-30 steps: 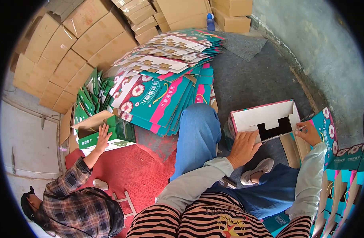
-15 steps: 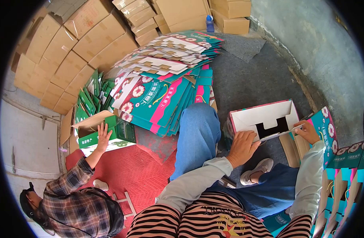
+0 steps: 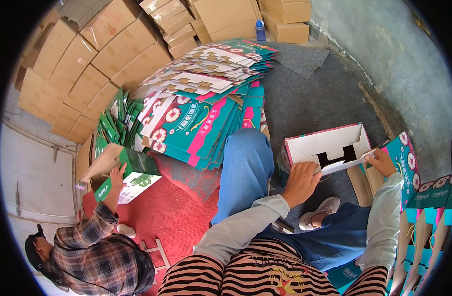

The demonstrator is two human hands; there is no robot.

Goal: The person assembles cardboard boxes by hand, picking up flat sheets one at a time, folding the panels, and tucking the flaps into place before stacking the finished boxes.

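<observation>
In front of me stands a printed cardboard gift box (image 3: 337, 137) with its white inside facing up and a notched dark gap at the bottom. My left hand (image 3: 302, 182) grips the left end of its near edge, fingers over the rim and thumb in front. At the right end of the same side, my right hand (image 3: 382, 162) pinches the white flap (image 3: 347, 165) between thumb and fingers. Just right of that hand, a flat teal carton (image 3: 402, 160) with flower prints leans.
A large pile of flat teal cartons (image 3: 206, 118) lies ahead. On the left, a co-worker's hand (image 3: 117, 181) holds a green box (image 3: 137, 172) beside folded green cartons (image 3: 117, 118). Brown boxes (image 3: 122, 44) are stacked behind. A blue bottle (image 3: 260, 30) stands near the wall (image 3: 383, 54).
The flap along the near edge has tilted a little, showing more of its white face. My hands barely moved. The co-worker has tipped and turned the green box.
</observation>
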